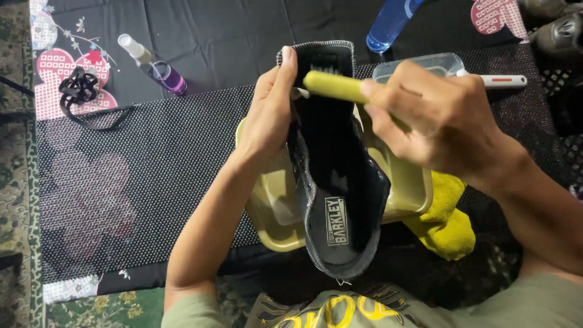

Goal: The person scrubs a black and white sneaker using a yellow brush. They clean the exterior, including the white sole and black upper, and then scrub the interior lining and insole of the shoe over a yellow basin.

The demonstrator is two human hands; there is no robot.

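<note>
- Shoe work is shown from above: a black knitted high-top shoe (337,182) is held with its opening toward the camera, over a shallow olive-yellow plastic basin (273,212).
- The shoe is gripped at its upper left side by the left hand (267,115), fingers wrapped onto the collar and thumb lying along the edge.
- A brush with a yellow-green handle (334,87) is clasped in the right hand (437,121), fingers curled shut around the handle; its head is laid across the tongue area near the top of the shoe.
- The basin is set on a black dotted anti-slip mat (152,152), which is spread over a dark floral cloth.
- A yellow cloth (446,218) is seen just beside the basin's right edge, partly under the right forearm.
- A small spray bottle with purple liquid (159,68) is lying on the cloth, well apart to the left, near a bundle of black laces (78,90).
- A blue transparent bottle (388,24) and a clear plastic lid or container (425,64) are placed beyond the shoe.
</note>
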